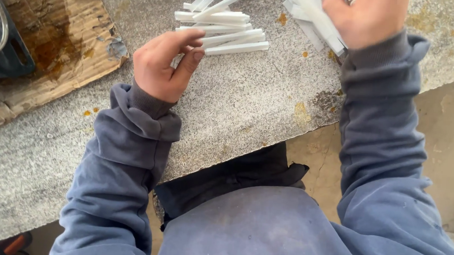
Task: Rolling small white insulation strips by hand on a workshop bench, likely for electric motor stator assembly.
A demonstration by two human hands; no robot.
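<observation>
No labels, signs or screens in view — only flattened brown cardboard (48, 43), stained, upper left on the slab.

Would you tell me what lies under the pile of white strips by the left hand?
The white strips rest on the grey stone slab. The left hand covers their near ends.
</observation>
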